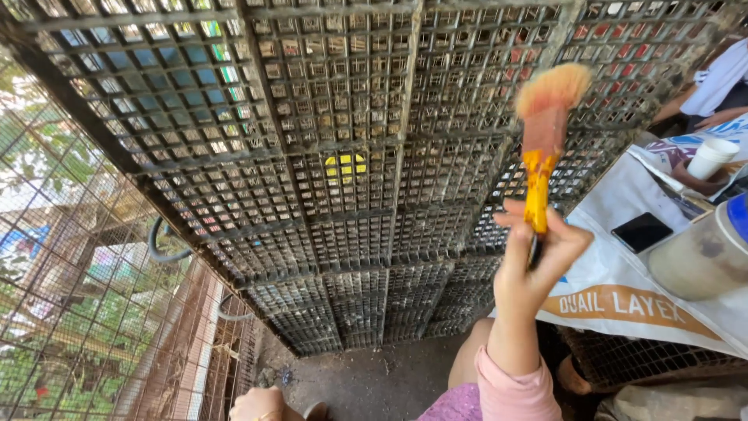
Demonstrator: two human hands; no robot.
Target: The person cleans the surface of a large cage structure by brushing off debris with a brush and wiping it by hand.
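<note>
Head view: right hand (534, 269) grips yellow-handled brush (543, 132) beside white printed sack (623, 288).

You are in a small poultry shed. Stacked wire cages (335, 179), grimy and dusty, fill the wall ahead of you. Wire mesh fencing (70, 296) on your left opens onto trees outside. A printed feed sack (623, 296) lies spread over another cage, above a dirty concrete floor (374, 382).

Orange on grey

My paintbrush (543, 132) has a yellow handle, reddish ferrule and pale orange bristles; the wire cage (335, 171) is dark grey, my sleeve (514, 390) pink.
</note>
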